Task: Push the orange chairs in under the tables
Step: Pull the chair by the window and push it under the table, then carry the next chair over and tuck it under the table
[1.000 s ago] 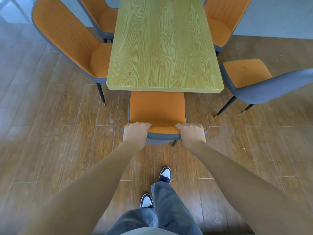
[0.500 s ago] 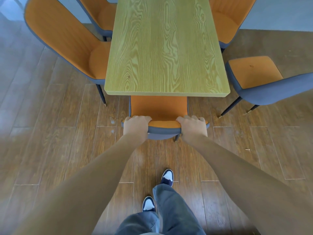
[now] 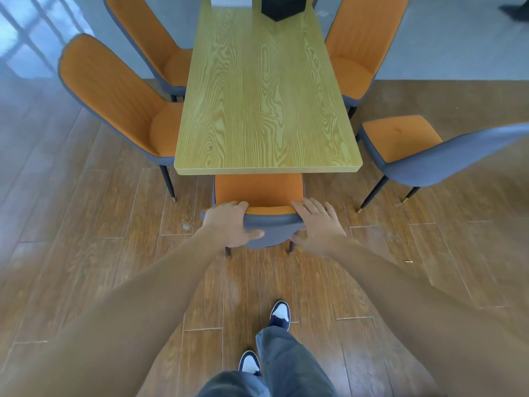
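An orange chair [image 3: 259, 190] with a grey back stands at the near end of the wooden table [image 3: 266, 110]. Most of its seat is under the tabletop. My left hand [image 3: 229, 224] wraps the top left of the backrest, fingers over the edge and thumb on the grey back. My right hand [image 3: 317, 227] lies at the top right corner with its fingers straightened and spread, not gripping.
Two orange chairs [image 3: 114, 96] [image 3: 148, 38] stand along the table's left side and one [image 3: 360, 44] on the right. Another chair [image 3: 400, 138] stands turned and pulled out at the right corner. A black object [image 3: 282, 7] sits at the table's far end. My feet are on the wood floor.
The chair has slid further under the table. My right hand's fingers have opened off the backrest and my left hand's grip has loosened. The view has tilted up.
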